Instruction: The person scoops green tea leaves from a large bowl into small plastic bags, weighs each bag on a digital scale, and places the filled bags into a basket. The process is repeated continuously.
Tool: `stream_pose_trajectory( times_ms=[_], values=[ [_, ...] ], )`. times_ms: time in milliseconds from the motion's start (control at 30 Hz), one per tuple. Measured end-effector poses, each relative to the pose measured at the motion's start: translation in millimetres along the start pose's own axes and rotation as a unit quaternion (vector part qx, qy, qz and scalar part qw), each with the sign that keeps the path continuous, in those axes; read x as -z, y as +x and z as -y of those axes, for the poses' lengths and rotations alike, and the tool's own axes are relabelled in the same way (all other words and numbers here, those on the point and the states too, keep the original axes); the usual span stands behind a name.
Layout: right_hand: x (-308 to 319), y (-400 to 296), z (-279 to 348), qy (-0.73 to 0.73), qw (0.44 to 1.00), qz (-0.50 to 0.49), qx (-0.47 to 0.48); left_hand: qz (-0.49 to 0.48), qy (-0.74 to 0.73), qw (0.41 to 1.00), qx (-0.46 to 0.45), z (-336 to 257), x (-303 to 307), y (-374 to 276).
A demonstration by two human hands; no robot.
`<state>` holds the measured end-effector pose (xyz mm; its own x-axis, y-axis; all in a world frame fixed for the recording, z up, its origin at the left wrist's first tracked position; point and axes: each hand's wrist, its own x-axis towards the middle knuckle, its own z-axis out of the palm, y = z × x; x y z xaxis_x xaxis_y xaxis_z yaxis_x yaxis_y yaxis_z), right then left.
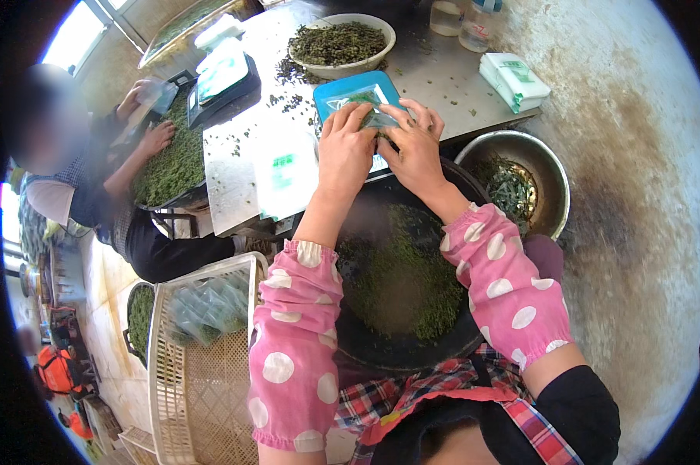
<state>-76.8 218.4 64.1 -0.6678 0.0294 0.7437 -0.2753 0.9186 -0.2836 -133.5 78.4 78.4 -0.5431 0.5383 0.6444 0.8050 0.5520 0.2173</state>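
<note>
Both hands are at a clear plastic bag (379,119) holding some small green leaves, over the blue top of a weighing scale (326,93). My left hand (348,142) has its fingers on the bag's left side. On the right side, my right hand (411,145) grips the bag between thumb and fingers. The scale's display is partly hidden by my hands. Below my forearms a black tub (350,343) contains loose small green leaves (408,279). A stack of flat plastic bags (283,174) with green print lies left of the scale.
A white bowl (387,49) of dark leaves stands behind the scale on the metal table (228,203). Filled bags (210,308) lie in a plastic crate (169,401) at left. A metal basin (562,192) stands right. A co-worker (117,192) handles a bag beside another scale (219,93).
</note>
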Motion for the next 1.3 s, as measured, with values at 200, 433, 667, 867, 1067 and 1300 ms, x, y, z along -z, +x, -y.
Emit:
stream_pose_trajectory(
  times_ms=[200,433,667,867,1067,1300],
  values=[
    [2.7,-0.7,-0.7,0.028,0.999,0.010,-0.024,-0.009,0.016,1.000,-0.019,0.6,-1.3,0.2],
    [31.0,-17.2,20.9,0.071,0.994,0.020,-0.082,0.006,0.031,0.999,-0.012,-1.4,-1.5,-1.9],
    [52.9,-115.2,21.0,0.117,0.971,0.137,-0.155,0.050,0.031,0.998,-0.001,-52.5,39.2,-43.5],
    [25.5,-240.1,26.5,0.252,0.851,0.234,-0.397,0.521,-0.156,0.825,-0.157,-180.1,148.7,18.0],
    [40.6,-244.6,49.8,0.145,0.914,0.313,-0.215,0.566,-0.088,0.775,-0.268,-227.1,209.0,32.2],
    [32.2,-241.1,45.0,0.183,0.906,0.311,-0.224,0.568,-0.060,0.779,-0.258,-233.3,217.4,25.2]
  ],
)
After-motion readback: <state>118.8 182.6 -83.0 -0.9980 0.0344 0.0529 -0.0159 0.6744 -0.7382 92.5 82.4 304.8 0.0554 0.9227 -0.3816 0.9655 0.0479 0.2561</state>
